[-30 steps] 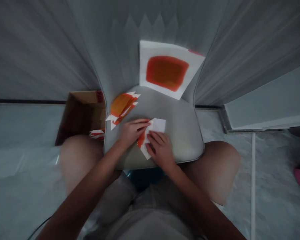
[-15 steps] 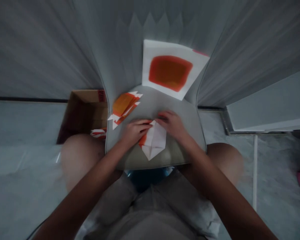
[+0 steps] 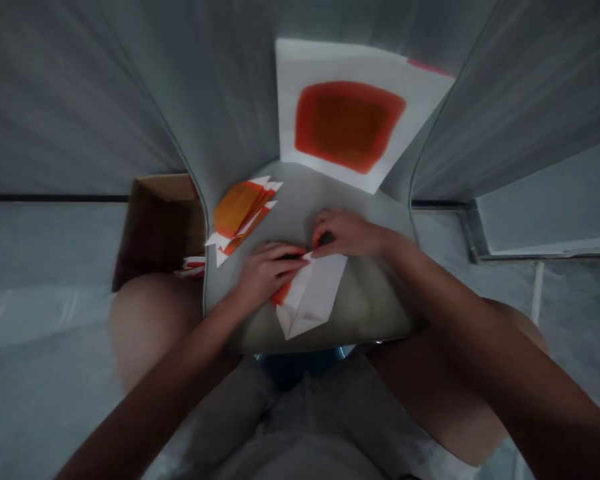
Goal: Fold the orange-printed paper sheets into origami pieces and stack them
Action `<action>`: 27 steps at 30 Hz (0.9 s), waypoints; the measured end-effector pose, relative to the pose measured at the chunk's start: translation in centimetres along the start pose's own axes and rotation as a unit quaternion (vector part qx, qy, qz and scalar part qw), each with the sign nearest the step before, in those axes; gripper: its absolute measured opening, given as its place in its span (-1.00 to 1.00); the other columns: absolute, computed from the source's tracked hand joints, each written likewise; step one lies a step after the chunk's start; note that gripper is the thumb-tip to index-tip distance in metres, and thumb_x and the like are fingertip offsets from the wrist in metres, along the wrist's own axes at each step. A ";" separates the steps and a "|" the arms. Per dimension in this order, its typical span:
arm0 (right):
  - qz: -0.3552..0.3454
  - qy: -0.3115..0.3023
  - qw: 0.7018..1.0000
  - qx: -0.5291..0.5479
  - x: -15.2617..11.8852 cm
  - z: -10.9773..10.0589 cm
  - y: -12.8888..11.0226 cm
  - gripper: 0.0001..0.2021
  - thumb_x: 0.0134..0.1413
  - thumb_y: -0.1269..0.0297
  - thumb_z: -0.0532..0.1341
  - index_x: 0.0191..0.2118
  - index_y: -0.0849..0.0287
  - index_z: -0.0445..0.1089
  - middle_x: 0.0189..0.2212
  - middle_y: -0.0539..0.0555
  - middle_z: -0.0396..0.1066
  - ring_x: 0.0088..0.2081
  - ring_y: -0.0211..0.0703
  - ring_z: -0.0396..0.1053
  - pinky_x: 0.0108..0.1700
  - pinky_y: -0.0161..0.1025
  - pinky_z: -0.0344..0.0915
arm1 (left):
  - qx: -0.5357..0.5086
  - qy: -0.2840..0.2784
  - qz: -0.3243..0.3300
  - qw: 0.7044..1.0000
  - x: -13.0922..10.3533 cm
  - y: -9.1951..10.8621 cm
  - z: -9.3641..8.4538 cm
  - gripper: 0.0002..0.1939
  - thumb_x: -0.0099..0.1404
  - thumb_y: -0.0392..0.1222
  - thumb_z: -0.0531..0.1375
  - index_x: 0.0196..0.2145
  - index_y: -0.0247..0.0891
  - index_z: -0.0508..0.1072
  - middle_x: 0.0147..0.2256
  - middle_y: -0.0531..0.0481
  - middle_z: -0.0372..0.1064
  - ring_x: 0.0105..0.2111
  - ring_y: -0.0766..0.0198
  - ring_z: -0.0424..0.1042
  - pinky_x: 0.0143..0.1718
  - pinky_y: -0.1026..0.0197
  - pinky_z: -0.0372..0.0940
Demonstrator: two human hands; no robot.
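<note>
A white sheet of folded paper [image 3: 314, 297] with an orange patch at its left lies on the grey chair seat [image 3: 375, 303], its lower end pointed. My left hand [image 3: 269, 270] holds the paper's upper left side, fingers together and reaching over it. At the top corner, my right hand [image 3: 347, 233] has its fingers curled and pinched on the paper's edge. The exact fold under the fingertips is hidden. To the left of my left hand rests a small stack of folded orange and white papers [image 3: 243, 213].
A large white sheet with a red-orange square [image 3: 350, 127] leans against the chair back. Left of the chair, an open cardboard box [image 3: 153, 230] stands on the floor, with red and white folded papers [image 3: 194, 265] at its edge. My knees flank the seat.
The folded paper has turned a little, its lower point shifting left. My right hand has come in from the right and now pinches the paper's top corner. The view has moved closer.
</note>
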State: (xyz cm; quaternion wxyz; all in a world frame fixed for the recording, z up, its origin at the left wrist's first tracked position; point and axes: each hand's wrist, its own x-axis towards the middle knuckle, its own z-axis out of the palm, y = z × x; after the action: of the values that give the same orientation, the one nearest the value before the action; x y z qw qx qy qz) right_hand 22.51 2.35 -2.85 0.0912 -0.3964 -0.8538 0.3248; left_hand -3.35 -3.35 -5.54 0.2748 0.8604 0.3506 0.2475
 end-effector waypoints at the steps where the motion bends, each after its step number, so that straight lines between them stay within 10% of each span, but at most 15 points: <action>1: -0.002 0.002 1.000 0.006 -0.1 0.0 0.1 -0.85 0.07 0.08 0.47 -0.33 0.01 0.65 -0.23 0.03 0.53 -0.11 -0.02 0.43 0.06 -0.09 0.29 | -0.008 -0.013 -0.005 1.000 0.1 0.3 -0.3 -0.81 0.47 -0.06 0.23 -0.12 0.00 0.68 0.02 -0.01 0.59 0.02 0.10 0.53 0.14 -0.04 0.35; 6: 0.012 -0.010 0.999 0.029 -0.6 -0.3 -0.1 -0.91 0.08 0.16 0.47 -0.32 0.02 0.65 -0.25 0.03 0.54 -0.12 -0.01 0.45 -0.01 -0.11 0.30 | -0.057 -0.055 -0.138 0.987 1.9 2.3 -1.8 -0.63 0.46 0.07 0.21 0.11 -0.09 0.52 -0.05 -0.03 0.59 -0.12 0.15 0.55 -0.06 0.13 0.40; 16: 0.054 -0.029 0.991 0.117 -2.2 -1.4 -1.4 -0.91 0.11 0.20 0.43 -0.34 0.07 0.61 -0.35 0.03 0.56 -0.30 -0.11 0.44 -0.24 -0.17 0.30 | -0.033 -0.220 -0.149 0.963 6.1 2.7 -2.7 -0.70 0.41 0.07 0.20 -0.27 -0.13 0.64 -0.33 0.05 0.57 -0.34 0.21 0.48 -0.31 0.20 0.25; 27: 0.109 -0.059 0.961 0.249 -4.1 -2.5 -3.1 -0.77 0.20 0.08 0.32 -0.21 0.10 0.63 -0.32 0.00 0.61 -0.31 -0.19 0.47 -0.28 -0.27 0.33 | -0.186 -0.201 -0.162 0.948 4.9 3.1 -3.1 -0.66 0.44 0.11 0.16 -0.18 -0.19 0.57 -0.27 0.01 0.54 -0.28 0.23 0.46 -0.31 0.24 0.29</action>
State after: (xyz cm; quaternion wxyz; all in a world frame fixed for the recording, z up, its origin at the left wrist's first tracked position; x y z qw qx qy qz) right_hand 24.37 -0.94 1.43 0.1006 -0.4324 -0.7014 0.5576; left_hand -0.68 -0.66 -0.13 0.5306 0.7578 0.3706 0.0827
